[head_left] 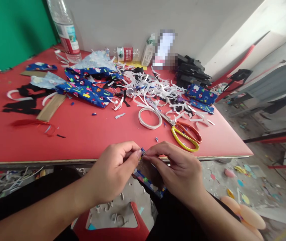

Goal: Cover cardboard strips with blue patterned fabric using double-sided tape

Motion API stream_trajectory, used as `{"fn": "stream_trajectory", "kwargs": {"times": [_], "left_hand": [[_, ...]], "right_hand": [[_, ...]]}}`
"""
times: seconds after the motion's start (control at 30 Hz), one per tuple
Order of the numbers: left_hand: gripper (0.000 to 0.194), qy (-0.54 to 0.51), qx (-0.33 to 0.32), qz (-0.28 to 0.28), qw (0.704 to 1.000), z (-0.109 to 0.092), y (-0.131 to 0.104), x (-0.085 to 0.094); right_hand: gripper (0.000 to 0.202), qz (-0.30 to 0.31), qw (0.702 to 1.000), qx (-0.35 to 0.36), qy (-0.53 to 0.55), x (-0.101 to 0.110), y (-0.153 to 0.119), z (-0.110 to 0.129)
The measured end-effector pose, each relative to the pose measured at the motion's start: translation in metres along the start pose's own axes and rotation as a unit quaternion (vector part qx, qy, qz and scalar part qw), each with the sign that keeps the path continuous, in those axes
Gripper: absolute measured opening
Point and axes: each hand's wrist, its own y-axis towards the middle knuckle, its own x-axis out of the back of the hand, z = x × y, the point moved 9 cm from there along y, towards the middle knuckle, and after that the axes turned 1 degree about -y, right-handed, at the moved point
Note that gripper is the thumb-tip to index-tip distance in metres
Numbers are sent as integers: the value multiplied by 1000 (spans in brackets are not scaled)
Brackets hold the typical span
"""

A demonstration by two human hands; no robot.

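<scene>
A small piece covered in blue patterned fabric [145,180] is held just off the table's front edge. My left hand [116,169] pinches its upper left corner between thumb and forefinger. Close beside it, my right hand [176,169] pinches the same top edge, its fingertips nearly touching the left thumb. The piece's lower part hangs below the fingers, partly hidden by the right hand. Beyond the hands on the red table [95,134] lie a roll of white tape [150,127] and scissors [171,122] with one yellow and one orange handle.
White paper strips [153,85] are heaped behind the scissors. Blue patterned fabric [85,92] lies at the left, with a tall bottle [69,36] behind it. Black folded material [192,72] sits at the back right. A red stool [138,221] stands below.
</scene>
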Motion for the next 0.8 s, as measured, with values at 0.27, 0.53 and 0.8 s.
{"fn": "stream_trajectory", "kwargs": {"times": [0.27,0.53,0.8], "left_hand": [[34,-4,-6,13,1000,-3,0,-3],[33,60,-22,6,998,-10,-1,-2],[32,86,-45,9,995,-6,-3,-4]], "right_hand": [[14,6,1000,30,-4,2,1,7],[8,35,999,-5,-29,1,1,0],[11,97,991,69,-64,-2,3,8]]}}
